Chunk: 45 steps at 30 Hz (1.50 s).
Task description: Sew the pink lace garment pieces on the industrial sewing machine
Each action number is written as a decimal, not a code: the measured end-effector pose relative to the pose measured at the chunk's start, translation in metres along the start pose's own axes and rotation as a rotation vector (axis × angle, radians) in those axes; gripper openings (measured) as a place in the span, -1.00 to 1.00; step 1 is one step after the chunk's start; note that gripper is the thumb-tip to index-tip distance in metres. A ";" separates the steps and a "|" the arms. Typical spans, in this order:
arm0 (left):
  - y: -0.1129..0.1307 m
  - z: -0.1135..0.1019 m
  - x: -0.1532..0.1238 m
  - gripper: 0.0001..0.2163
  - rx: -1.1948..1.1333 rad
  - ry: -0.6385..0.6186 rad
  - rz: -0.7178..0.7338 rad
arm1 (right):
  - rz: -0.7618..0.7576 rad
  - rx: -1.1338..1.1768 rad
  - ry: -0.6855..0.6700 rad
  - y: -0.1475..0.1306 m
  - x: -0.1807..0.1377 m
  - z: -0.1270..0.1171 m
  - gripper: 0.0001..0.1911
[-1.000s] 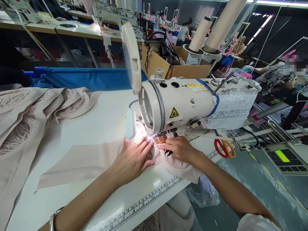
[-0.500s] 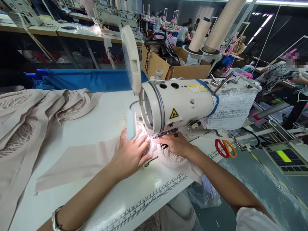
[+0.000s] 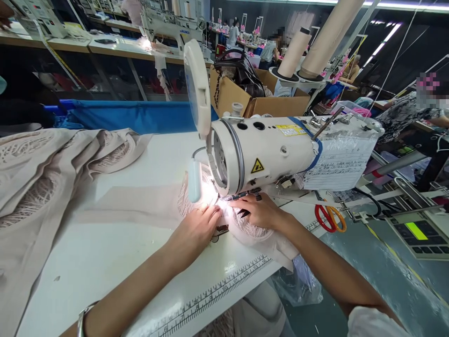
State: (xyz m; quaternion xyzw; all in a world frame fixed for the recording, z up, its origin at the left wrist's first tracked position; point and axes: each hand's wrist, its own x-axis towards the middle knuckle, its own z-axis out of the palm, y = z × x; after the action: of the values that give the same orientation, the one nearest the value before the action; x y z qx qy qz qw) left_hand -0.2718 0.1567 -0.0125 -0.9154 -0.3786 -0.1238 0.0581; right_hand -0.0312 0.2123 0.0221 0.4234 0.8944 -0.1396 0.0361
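A white industrial sewing machine (image 3: 266, 152) stands on a white table (image 3: 115, 262), its lamp lighting the needle area. A beige fabric piece (image 3: 129, 206) with a lace part (image 3: 250, 230) lies under the machine head. My left hand (image 3: 196, 229) presses flat on the fabric just left of the needle, fingers together. My right hand (image 3: 257, 211) rests on the lace to the right of the needle, fingertips pinching the fabric edge. A small dark metal tool (image 3: 220, 230) lies on the table under my left hand's fingers.
More beige lace garments (image 3: 42, 187) are heaped at the table's left. Red and orange scissors (image 3: 329, 219) lie right of the machine. A control panel (image 3: 419, 232) sits at far right. A ruler strip (image 3: 217, 292) runs along the table's front edge. Other workers sit in the background.
The beige fabric has slid away from me, toward the back behind the needle. My left hand has moved slightly right and closed its fingers together; my right hand stays by the needle.
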 end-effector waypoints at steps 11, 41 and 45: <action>-0.014 0.000 0.005 -0.69 -0.116 0.160 -0.073 | -0.059 -0.127 0.057 -0.004 0.000 0.002 -0.34; 0.018 -0.013 0.018 -0.76 -0.086 0.120 -0.145 | 0.193 -0.042 0.132 -0.015 0.012 -0.006 -0.80; 0.031 -0.005 0.014 -0.69 0.092 0.087 -0.121 | 0.197 -0.038 0.187 -0.013 0.016 -0.008 -0.86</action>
State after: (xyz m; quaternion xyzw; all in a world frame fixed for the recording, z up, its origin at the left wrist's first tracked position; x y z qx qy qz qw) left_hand -0.2416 0.1434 -0.0041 -0.8809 -0.4357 -0.1492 0.1087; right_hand -0.0510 0.2191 0.0291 0.5197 0.8504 -0.0783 -0.0258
